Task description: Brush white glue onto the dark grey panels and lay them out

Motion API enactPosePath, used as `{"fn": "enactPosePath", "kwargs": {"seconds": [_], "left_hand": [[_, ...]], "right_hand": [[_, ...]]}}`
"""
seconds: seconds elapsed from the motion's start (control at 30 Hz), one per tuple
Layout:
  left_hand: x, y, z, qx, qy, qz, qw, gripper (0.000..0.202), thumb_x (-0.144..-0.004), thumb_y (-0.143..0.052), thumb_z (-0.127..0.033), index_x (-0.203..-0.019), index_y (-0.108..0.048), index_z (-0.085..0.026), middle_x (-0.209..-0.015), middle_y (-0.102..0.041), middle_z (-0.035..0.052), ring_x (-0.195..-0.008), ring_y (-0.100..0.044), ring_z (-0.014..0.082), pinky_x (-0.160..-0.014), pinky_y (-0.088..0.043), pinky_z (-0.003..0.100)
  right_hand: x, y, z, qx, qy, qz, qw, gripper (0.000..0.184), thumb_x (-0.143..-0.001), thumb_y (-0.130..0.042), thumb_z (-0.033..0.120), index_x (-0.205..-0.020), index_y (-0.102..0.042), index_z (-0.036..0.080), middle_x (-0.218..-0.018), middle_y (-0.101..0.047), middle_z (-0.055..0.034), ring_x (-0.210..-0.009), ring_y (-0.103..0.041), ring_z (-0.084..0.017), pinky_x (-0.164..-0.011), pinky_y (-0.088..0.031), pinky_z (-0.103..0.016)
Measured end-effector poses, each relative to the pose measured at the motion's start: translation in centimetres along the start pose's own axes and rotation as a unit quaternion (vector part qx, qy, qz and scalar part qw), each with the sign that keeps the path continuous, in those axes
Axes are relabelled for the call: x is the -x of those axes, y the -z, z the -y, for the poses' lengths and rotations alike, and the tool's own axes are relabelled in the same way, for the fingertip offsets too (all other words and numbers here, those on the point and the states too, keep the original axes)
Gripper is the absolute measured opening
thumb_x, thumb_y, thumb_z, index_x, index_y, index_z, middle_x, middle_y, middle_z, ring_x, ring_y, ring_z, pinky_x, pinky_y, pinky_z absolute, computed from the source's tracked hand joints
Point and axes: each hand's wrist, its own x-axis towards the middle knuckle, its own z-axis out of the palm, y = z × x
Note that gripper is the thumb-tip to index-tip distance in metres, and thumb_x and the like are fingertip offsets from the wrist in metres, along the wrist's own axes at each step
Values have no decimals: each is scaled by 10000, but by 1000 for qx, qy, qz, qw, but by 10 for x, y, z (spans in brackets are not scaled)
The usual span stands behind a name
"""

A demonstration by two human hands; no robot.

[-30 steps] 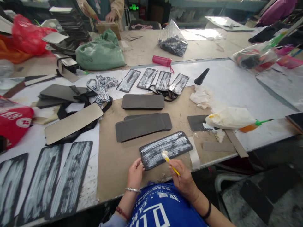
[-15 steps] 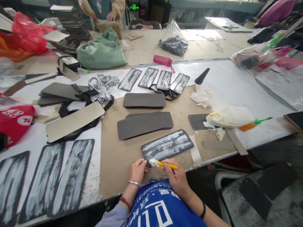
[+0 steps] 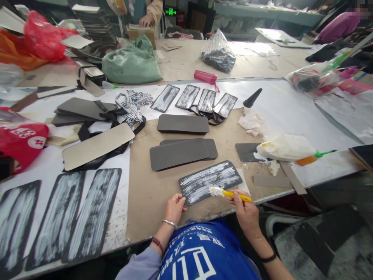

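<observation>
A dark rounded panel [image 3: 210, 182] smeared with white glue lies near the table's front edge. My left hand [image 3: 174, 208] pinches its near left corner, fingers closed on it. My right hand [image 3: 246, 212] grips a yellow-handled brush [image 3: 230, 193]; its white bristles rest on the panel's lower edge. Behind the panel lie two overlapping plain grey panels [image 3: 182, 152] and another grey panel [image 3: 183, 124].
Three glue-coated panels [image 3: 61, 217] dry at the front left, several smaller ones [image 3: 198, 99] at the back. A white glue bag with an orange and green nozzle [image 3: 287, 148] lies to the right. Straps, a green bag [image 3: 131, 62] and red bags clutter the left. Another person's hand [image 3: 145, 20] works at the far end.
The brush has swept from the panel's left corner to its lower middle edge. My right hand has moved right. My left hand has stayed at the panel's left corner.
</observation>
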Motion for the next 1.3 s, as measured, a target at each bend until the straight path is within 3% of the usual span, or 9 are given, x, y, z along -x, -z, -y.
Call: {"fn": "enactPosePath", "kwargs": {"seconds": [0.07,0.23,0.33,0.47,0.63,0.73,0.93,1.1,1.3], "left_hand": [[0,1,-1,6,3,5,1000,101,-593,-619,-228,-600,-550,-153,-439,-564,-30,-406,-543,102,-401,-434,184],[-1,2,-3,14,11,13,1000,94,-581,-615,-209,-599,-539,-155,-441,-567,-33,-390,-531,96,-401,-445,192],[-2,2,-3,15,14,8,1000,94,-572,-609,-212,-594,-535,-159,-426,-559,-36,-380,-529,101,-395,-444,198],[-3,1,0,17,11,0,1000,121,-552,-605,-255,-589,-535,-164,-419,-564,-24,-390,-538,109,-393,-435,196],[-2,0,1,10,1,-7,1000,220,-486,-628,-343,-582,-527,-172,-443,-556,-42,-384,-527,107,-385,-435,211],[-1,0,1,5,-1,-16,1000,271,-474,-634,-394,-591,-532,-171,-481,-564,-47,-402,-532,100,-418,-461,221],[1,-3,2,1,-1,-34,999,321,-459,-664,-432,-580,-539,-162,-502,-545,-48,-432,-538,105,-446,-491,242],[1,-3,3,-2,-6,-36,999,347,-467,-682,-453,-591,-540,-162,-525,-537,-51,-449,-539,102,-455,-501,240],[2,-1,7,1,-21,-34,999,339,-484,-702,-445,-592,-552,-161,-534,-547,-46,-457,-539,99,-457,-505,231]], "right_hand": [[2,-6,9,14,29,-10,999,298,-900,-476,433,-904,-599,161,-861,-634,-90,-642,-654,-194,-649,-560,-327],[5,-56,38,-126,33,104,986,276,-923,-448,398,-934,-605,172,-898,-622,-83,-664,-654,-183,-619,-574,-307],[-4,-78,39,-143,40,123,981,274,-917,-456,397,-910,-603,165,-891,-612,-85,-658,-649,-178,-626,-578,-312],[-14,-77,37,-91,82,69,990,229,-910,-471,363,-895,-597,172,-866,-600,-83,-674,-634,-177,-648,-570,-320],[-13,-81,38,-140,43,112,983,255,-925,-433,379,-907,-591,179,-884,-610,-74,-660,-644,-162,-625,-575,-291],[-32,-66,15,-124,0,50,991,340,-893,-457,481,-896,-578,164,-868,-623,-84,-643,-654,-182,-627,-579,-317],[-97,11,-43,-32,-56,-124,990,525,-778,-495,666,-886,-534,154,-760,-636,-89,-607,-659,-226,-612,-572,-354],[-103,44,-36,48,12,-114,992,450,-849,-444,595,-876,-554,160,-837,-640,-96,-638,-659,-206,-621,-558,-330],[-50,43,-21,194,200,-29,960,239,-923,-423,341,-895,-606,189,-829,-633,-87,-797,-621,-220,-753,-523,-372]]}}
